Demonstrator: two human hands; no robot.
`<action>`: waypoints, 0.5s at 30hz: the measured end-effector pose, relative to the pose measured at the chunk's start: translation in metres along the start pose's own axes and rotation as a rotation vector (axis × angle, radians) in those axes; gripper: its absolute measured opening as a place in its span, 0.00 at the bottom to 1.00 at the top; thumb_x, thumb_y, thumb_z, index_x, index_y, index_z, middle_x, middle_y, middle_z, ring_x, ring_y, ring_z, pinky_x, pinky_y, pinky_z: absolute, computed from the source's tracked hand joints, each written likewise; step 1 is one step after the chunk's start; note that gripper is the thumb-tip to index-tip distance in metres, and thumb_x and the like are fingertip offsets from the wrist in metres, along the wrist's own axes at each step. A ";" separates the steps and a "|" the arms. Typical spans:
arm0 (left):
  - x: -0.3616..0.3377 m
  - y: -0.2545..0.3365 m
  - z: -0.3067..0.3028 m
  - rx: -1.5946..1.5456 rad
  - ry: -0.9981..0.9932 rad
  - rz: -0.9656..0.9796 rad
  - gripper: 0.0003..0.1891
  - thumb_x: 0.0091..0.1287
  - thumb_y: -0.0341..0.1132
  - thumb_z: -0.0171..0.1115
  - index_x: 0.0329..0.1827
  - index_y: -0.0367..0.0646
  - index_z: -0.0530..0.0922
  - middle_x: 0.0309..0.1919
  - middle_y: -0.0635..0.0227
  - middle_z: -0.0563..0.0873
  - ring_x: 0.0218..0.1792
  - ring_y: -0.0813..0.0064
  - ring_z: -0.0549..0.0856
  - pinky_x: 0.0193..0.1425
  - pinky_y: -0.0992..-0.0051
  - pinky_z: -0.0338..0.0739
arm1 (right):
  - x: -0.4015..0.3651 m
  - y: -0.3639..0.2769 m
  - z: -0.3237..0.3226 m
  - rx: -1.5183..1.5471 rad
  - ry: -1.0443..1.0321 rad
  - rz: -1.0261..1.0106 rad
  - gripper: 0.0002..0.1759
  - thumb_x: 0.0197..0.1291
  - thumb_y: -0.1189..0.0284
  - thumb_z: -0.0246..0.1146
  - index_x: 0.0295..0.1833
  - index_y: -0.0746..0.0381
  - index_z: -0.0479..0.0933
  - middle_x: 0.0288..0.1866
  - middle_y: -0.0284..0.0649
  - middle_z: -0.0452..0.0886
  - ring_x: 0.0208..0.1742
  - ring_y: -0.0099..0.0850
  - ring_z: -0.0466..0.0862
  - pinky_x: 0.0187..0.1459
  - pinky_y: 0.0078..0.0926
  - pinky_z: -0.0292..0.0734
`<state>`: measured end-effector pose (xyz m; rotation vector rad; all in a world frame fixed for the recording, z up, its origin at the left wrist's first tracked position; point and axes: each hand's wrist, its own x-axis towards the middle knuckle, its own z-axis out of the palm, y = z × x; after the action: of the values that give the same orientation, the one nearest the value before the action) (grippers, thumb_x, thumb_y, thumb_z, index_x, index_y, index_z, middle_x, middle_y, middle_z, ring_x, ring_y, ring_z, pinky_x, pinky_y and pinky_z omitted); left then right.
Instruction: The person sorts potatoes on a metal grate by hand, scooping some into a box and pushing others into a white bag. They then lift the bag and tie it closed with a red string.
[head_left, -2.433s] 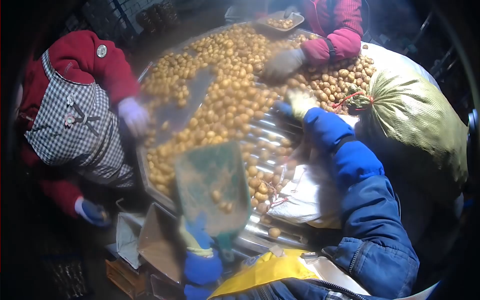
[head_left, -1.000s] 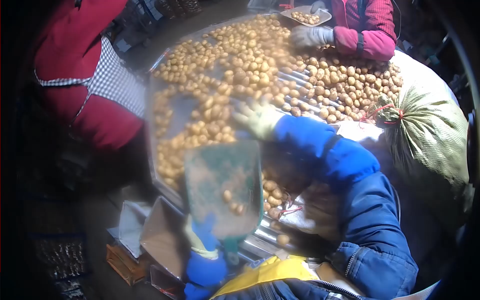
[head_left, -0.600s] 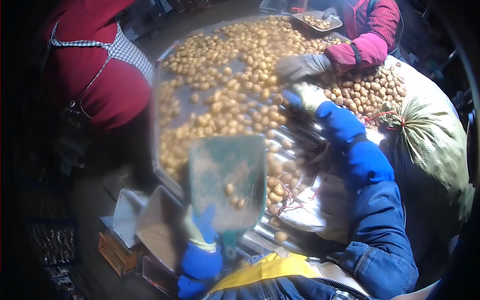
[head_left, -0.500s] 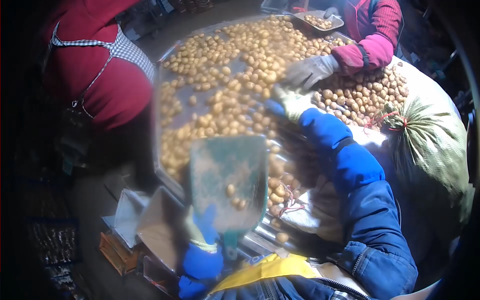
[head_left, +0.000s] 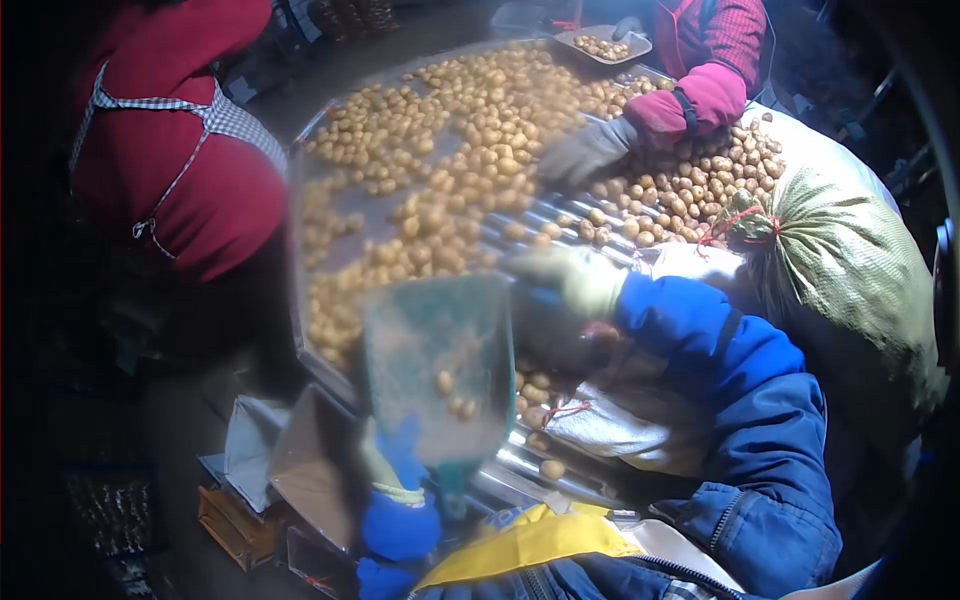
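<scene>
My left hand, in a blue and pale glove, is at the left edge of a green scoop with a few potatoes in it; the fingers are partly hidden and blurred. My right hand, in a pale glove, reaches over the metal bars right of the scoop, close to the potatoes. Motion smears its fingers. The potatoes are spread over a metal-edged table.
A co-worker's gray-gloved hand is among the potatoes. Their other hand is at a small scoop. A person in red stands left. A tied green sack lies right; cardboard boxes stand lower left.
My right hand has moved down toward me, away from the co-worker's gloved hand, uncovering metal bars. The scoop still holds a few potatoes, and the whole view has shifted slightly.
</scene>
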<state>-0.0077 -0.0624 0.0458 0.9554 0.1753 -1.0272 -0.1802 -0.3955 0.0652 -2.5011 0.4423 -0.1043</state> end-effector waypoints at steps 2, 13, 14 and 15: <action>-0.001 0.001 0.008 0.074 0.005 0.042 0.23 0.66 0.23 0.67 0.65 0.30 0.79 0.52 0.56 0.88 0.48 0.64 0.89 0.54 0.66 0.85 | 0.004 0.027 -0.016 -0.042 0.137 0.125 0.18 0.69 0.61 0.65 0.62 0.51 0.85 0.60 0.45 0.86 0.61 0.43 0.85 0.62 0.42 0.78; -0.005 -0.004 0.012 0.230 0.080 0.125 0.23 0.67 0.24 0.67 0.67 0.31 0.79 0.54 0.56 0.88 0.50 0.63 0.89 0.55 0.65 0.86 | 0.101 0.058 -0.029 -0.334 0.227 0.447 0.18 0.68 0.56 0.61 0.45 0.57 0.90 0.46 0.50 0.91 0.51 0.50 0.90 0.56 0.45 0.83; -0.004 -0.003 0.013 0.162 0.063 0.097 0.24 0.67 0.24 0.67 0.67 0.31 0.79 0.54 0.56 0.88 0.50 0.63 0.89 0.55 0.65 0.86 | 0.105 0.055 -0.034 -0.319 0.193 0.479 0.20 0.67 0.54 0.62 0.45 0.56 0.91 0.47 0.50 0.91 0.52 0.50 0.91 0.57 0.44 0.84; -0.002 -0.003 0.014 0.095 0.048 0.067 0.24 0.67 0.24 0.67 0.67 0.31 0.79 0.54 0.56 0.88 0.50 0.63 0.89 0.55 0.65 0.86 | 0.109 0.051 -0.038 -0.304 0.160 0.512 0.22 0.66 0.51 0.62 0.46 0.56 0.92 0.48 0.50 0.91 0.53 0.49 0.91 0.58 0.42 0.84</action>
<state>-0.0152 -0.0720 0.0535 1.0663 0.1340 -0.9580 -0.0985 -0.4925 0.0649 -2.5896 1.2275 -0.0347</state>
